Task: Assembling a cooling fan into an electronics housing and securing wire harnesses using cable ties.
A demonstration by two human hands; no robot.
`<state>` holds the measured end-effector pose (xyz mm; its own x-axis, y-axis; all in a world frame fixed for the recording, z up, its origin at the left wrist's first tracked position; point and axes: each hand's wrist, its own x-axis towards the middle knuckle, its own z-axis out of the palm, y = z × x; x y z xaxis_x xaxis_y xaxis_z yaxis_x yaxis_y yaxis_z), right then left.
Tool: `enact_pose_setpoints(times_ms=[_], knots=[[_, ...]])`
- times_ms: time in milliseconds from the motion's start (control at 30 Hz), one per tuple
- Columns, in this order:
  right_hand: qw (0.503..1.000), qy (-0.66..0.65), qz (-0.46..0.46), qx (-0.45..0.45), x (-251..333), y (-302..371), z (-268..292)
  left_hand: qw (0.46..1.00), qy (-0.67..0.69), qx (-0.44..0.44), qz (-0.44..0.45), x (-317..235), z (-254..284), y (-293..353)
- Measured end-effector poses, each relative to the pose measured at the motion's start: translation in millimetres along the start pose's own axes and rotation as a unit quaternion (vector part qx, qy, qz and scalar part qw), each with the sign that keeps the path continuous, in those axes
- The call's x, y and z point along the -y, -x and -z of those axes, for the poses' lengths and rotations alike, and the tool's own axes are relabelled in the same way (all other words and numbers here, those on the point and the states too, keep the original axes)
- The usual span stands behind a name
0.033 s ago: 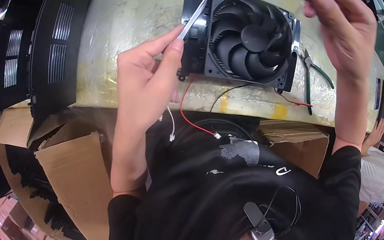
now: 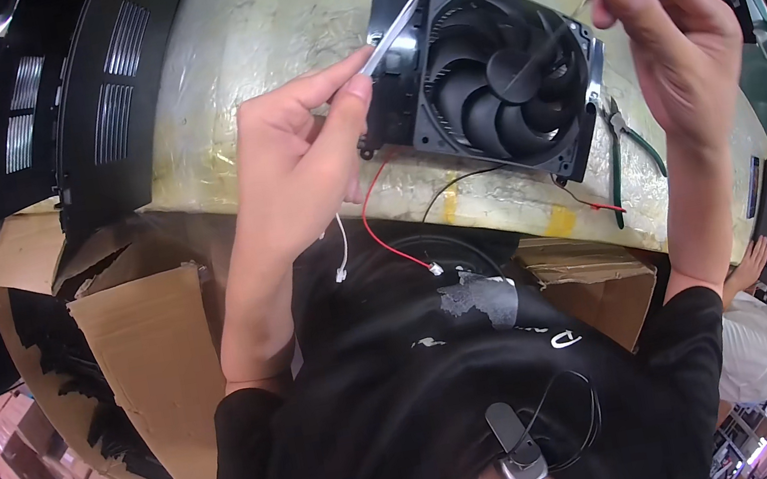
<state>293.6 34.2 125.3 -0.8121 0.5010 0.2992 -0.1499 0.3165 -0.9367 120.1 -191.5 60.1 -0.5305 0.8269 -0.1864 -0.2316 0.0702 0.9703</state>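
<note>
Close to the near edge of the pale table, directly before the person, lies a black fan in a square frame, its face turned up and its corners skewed to the table edge. It is set against a flat black part that shows at its left. A pale grey-white cable slants across that part to the frame's far left corner, and its nearer end is nipped between the thumb and forefinger of the left hand. That hand leans in from the left, back upward, wrist bent toward the fan, the other fingers curled under. Beyond the fan's right side, the right hand is raised clear of the table, forearm nearly upright, fingers bent leftward with thumb and forefinger tips drawn together; I cannot tell whether they pinch something thin. A red wire hangs over the near edge to a white plug, and to its left a white wire dangles below the left hand. Just right of the fan lie green-handled pliers, tips pointing far. Farther left stand black slotted panels, with an open cardboard box nearer; at far right is a co-worker in white.
</note>
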Motion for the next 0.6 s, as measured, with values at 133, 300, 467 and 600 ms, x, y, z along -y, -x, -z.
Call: enact_pose_setpoints(times_ms=[133, 300, 467, 600], knots=[[0.999, -0.008, -0.048, 0.020, -16, -16, -8, 0.999, 0.029, 0.021, -0.009, 4, -1, -1], [0.997, 0.038, -0.051, 0.034, -9, -27, -18, 0.998, 0.041, 0.039, 0.003, 5, 1, -1], [0.975, 0.217, -0.056, -0.006, -1, -36, -46, 0.999, 0.036, 0.034, -0.001, 7, -1, 1], [0.978, 0.195, -0.075, 0.015, -4, -42, -51, 0.999, 0.032, 0.035, -0.015, 7, -1, 1]])
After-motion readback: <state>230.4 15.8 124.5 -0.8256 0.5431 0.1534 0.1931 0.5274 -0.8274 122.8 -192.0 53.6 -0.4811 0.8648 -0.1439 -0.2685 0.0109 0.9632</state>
